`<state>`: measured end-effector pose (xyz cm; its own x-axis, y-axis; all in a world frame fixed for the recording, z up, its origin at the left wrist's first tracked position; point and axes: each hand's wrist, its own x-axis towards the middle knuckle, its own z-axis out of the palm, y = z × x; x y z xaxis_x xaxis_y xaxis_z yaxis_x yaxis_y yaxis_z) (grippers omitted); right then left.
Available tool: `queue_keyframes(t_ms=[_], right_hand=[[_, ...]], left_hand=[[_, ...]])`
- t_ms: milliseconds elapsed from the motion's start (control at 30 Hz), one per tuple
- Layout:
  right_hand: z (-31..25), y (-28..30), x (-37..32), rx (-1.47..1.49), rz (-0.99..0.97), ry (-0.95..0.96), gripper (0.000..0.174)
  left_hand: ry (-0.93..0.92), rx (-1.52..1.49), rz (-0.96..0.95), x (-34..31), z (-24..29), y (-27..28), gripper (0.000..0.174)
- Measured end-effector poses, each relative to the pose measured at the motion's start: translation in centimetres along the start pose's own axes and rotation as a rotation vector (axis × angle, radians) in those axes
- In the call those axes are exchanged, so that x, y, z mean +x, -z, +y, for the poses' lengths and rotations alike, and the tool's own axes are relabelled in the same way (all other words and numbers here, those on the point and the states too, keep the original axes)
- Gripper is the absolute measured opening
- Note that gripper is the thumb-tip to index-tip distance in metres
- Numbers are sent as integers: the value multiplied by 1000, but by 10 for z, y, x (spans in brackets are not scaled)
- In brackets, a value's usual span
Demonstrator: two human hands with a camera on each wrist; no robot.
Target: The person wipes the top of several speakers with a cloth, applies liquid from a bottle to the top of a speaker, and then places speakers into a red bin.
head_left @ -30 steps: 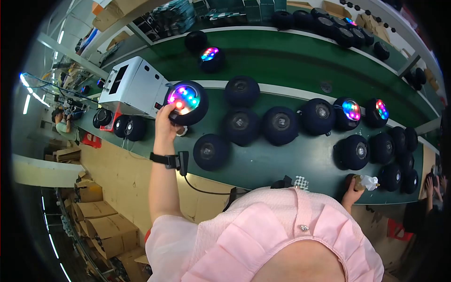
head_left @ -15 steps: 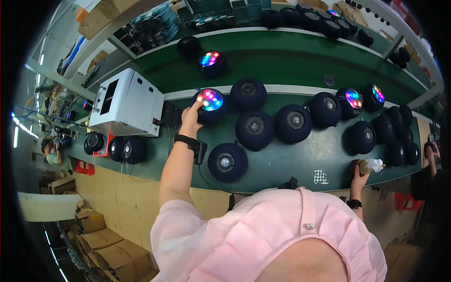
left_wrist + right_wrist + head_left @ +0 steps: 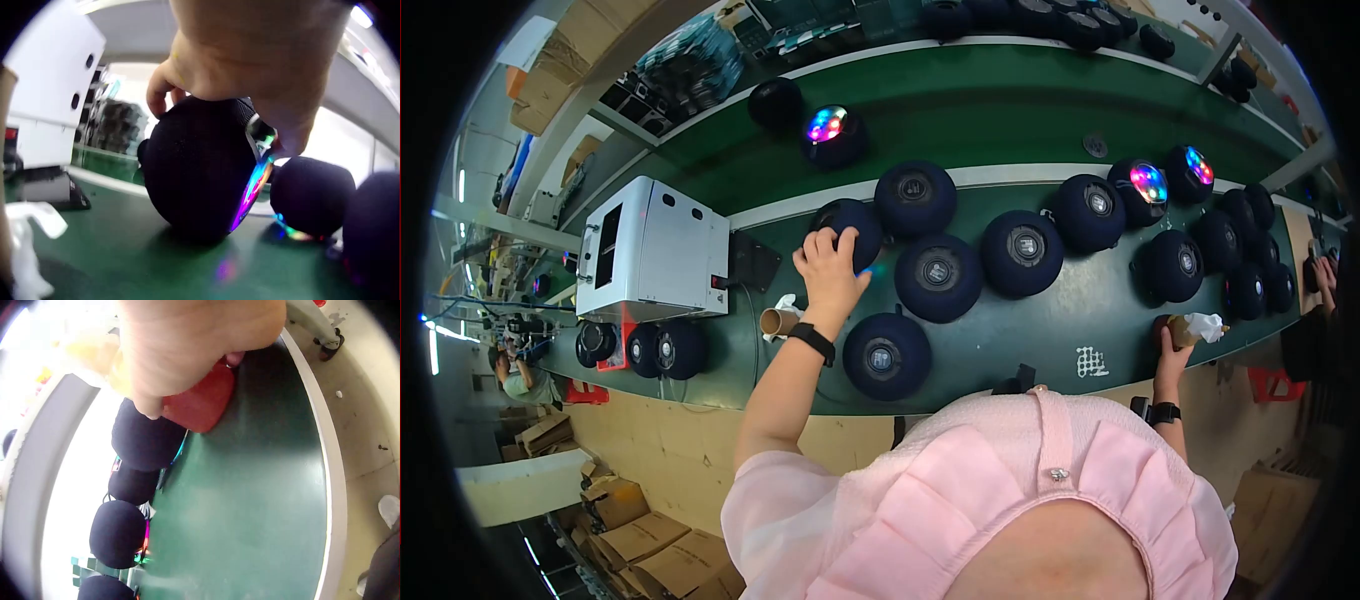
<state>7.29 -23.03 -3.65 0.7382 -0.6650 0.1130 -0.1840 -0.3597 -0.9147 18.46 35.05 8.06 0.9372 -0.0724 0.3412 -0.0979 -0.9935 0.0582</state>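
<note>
- Pink pleated top with short, ruffled sleeves.
- Small sparkling button on its front placket.
- Black left wrist strap behind the left hand.
- Black right wrist strap behind the right hand.

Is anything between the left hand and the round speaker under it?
Nothing visible. The left hand grips the speaker from above, with its fingers curled over the dark body. Another speaker stands close beside it, not between them.

Left hand outstretched, right hand low, fingers curled.
</note>
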Motion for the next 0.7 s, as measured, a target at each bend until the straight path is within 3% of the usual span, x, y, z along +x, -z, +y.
queue_keyframes(t_ms=[167,233,300,367,433,500,567,600,700], right_hand=[[-15,-5,-5,48,76,-38,62],[-15,3,-11,-137,136,-233,63],[-20,1,-26,-139,252,-522,56],[-45,3,-48,103,-94,-818,46],[-96,-20,-69,237,-207,-778,39],[-107,-45,-58,196,-374,-424,41],[-129,-81,-29,323,-359,-233,51],[-137,-101,-10,259,-346,-215,57],[-153,-156,34,147,-378,-216,69]], left_hand=[[8,-32,-17,-7,7,-3,50],[22,56,-61,-4,1,-18,42],[45,40,-40,1,-9,-31,39],[66,-21,-48,9,-11,-27,37],[149,-35,-122,18,-1,-10,37],[103,-127,-39,28,8,3,34],[-12,-307,-89,44,17,10,33],[-113,-480,-135,54,22,15,32],[-248,-584,-224,79,52,25,31]])
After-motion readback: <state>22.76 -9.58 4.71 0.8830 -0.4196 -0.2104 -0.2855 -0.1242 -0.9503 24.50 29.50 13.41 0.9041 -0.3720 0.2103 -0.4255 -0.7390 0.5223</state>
